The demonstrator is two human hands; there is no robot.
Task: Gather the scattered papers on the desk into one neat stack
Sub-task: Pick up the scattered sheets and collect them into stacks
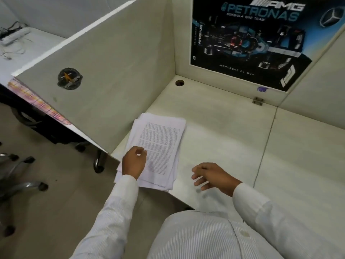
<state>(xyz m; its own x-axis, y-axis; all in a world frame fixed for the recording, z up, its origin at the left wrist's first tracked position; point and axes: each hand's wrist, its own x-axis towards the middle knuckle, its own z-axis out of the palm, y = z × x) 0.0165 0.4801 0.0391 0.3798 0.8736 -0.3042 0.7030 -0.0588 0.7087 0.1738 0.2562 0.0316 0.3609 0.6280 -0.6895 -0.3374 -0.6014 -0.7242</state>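
Papers lie in one fanned pile on the desk by the partition; my left hand rests on its near corner, fingers curled, grip unclear, and my right hand hovers relaxed and empty, so I judge squaring comes next, needing both hands at the edges.

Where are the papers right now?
In the head view, the papers lie at the front left corner of the desk, beside the partition, under the left hand.
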